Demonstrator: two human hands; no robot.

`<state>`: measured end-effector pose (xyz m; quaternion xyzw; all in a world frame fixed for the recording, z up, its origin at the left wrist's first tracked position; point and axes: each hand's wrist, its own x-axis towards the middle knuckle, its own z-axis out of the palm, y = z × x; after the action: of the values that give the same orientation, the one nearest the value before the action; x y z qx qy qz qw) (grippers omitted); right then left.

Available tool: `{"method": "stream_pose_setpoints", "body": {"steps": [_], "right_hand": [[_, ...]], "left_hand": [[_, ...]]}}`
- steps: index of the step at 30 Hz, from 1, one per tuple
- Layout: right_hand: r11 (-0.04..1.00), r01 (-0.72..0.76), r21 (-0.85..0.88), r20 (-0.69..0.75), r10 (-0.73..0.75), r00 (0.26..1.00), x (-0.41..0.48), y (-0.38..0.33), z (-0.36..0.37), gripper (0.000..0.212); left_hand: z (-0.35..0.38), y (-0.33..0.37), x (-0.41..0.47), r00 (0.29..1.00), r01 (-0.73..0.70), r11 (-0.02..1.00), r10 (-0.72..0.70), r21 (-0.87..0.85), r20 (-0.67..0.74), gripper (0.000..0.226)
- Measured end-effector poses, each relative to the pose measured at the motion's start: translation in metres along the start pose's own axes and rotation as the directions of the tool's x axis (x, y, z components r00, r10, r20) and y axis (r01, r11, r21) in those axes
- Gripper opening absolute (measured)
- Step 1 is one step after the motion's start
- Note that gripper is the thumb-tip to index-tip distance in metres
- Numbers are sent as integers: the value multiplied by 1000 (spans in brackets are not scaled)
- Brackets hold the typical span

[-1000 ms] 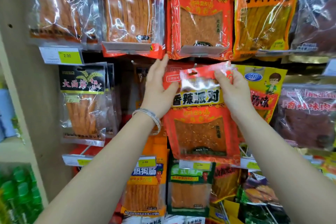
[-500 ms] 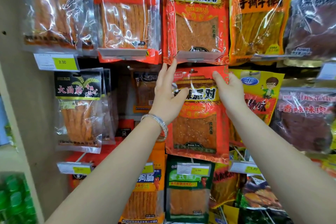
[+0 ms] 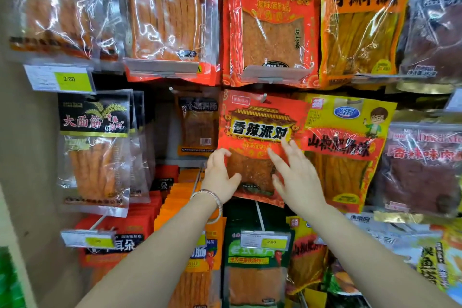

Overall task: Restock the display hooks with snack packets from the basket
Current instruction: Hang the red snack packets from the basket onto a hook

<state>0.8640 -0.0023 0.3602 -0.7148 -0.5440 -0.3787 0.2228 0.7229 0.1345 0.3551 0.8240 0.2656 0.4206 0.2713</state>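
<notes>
Right hand (image 3: 297,180) masks red packet (image 3: 260,112), perhaps yellow packet (image 3: 350,157).

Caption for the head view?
Red packet hung on its hook, left hand at its edge, right hand spread open over its front.

The single head-worn camera faces the hung packets (image 3: 262,117) almost square-on and at arm's reach, so they fill the wide frame beside a side panel (image 3: 15,157), with the left hand (image 3: 220,177) and right hand (image 3: 297,182) reaching in from the bottom edge.
</notes>
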Motion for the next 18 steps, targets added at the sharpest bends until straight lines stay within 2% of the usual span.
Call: {"method": "stream_pose_setpoints", "body": {"steps": [4, 10, 16, 18], "right_hand": [[997, -62, -48, 174, 69, 982, 16, 0, 16, 65], [987, -137, -86, 342, 158, 926, 51, -7, 28, 63], [965, -259, -23, 490, 237, 839, 73, -8, 26, 56], [949, -311, 47, 474, 253, 843, 70, -11, 20, 53]], "left_hand": [[4, -15, 10, 997, 50, 999, -50, -2, 63, 58], [5, -31, 29, 948, 247, 966, -258, 79, 188, 77], [2, -31, 44, 899, 314, 946, -322, 77, 296, 76], [0, -28, 40, 903, 296, 949, -314, 104, 293, 69]]}}
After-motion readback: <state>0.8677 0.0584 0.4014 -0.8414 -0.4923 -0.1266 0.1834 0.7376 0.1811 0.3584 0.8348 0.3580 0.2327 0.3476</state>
